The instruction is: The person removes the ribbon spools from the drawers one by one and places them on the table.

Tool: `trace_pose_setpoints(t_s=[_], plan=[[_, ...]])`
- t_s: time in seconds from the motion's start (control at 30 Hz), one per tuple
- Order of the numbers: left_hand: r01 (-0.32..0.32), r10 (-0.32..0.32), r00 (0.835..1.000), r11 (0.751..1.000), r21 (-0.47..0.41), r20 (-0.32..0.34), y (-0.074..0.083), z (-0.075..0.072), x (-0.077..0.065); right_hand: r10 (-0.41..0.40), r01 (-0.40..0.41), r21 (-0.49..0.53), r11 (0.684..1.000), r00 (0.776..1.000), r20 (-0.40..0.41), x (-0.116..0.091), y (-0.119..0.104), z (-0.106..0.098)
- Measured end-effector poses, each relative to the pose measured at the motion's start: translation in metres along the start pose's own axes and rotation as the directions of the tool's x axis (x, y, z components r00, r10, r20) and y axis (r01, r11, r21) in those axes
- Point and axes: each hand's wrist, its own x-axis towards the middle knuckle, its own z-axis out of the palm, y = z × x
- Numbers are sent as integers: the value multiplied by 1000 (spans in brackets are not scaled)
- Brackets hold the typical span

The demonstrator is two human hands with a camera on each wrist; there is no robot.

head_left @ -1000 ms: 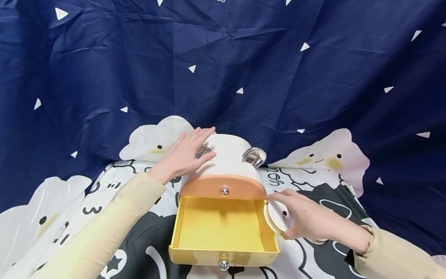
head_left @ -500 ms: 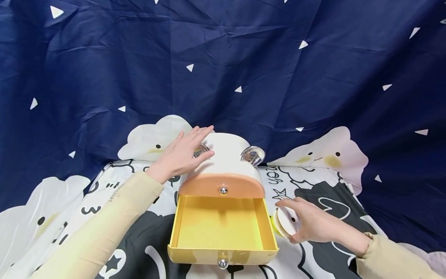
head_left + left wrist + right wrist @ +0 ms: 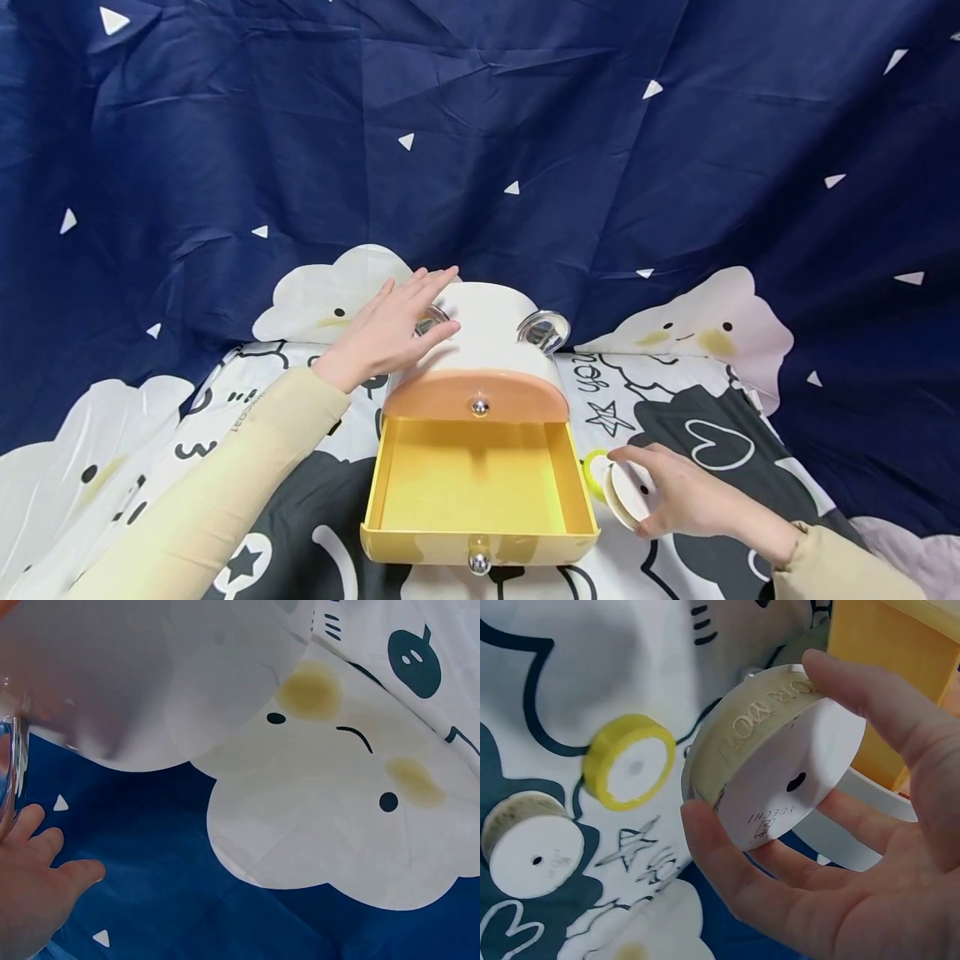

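The right hand (image 3: 690, 492) is bent around a cream ribbon spool (image 3: 772, 761) with white discs, and its grip is closed firmly upon it: in the right wrist view the thumb is on the upper edge of the rim, the index fingertip on the opposite edge, and other fingers lie behind against the disc. So the spool sits inside the grip, tilted, its white disc with the small dark hole turned to the palm. Seen from the head, it is to the right of the yellow drawer (image 3: 427, 548), which stands pulled out, and apart from it. A yellow ribbon spool (image 3: 595, 475) is between them, just beside the drawer. Another pale ribbon spool (image 3: 536, 847) lies on the patterned cloth (image 3: 592, 408), well apart from the grip. The left hand (image 3: 390, 329) has its fingers stretched, holding nothing, at the white top of the cabinet (image 3: 491, 325), near one silver ear; whether the palm presses there, I cannot tell. Above the yellow drawer, the peach drawer (image 3: 435, 396) is pushed in.
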Motion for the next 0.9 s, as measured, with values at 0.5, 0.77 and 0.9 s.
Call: trace_pose_setpoints(t_s=[0.5,0.77,0.9], plan=[[-14,14,1000,1000,11,-18,-2,1,1,4,-12,132,991,998,61,-2,20,37],[-13,13,1000,1000,13,-12,-2,2,0,85,-103,148,984,988,126,-1,25,53],[-13,13,1000,1000,16,-14,-2,2,0,164,-192,161,968,971,174,0,24,59]])
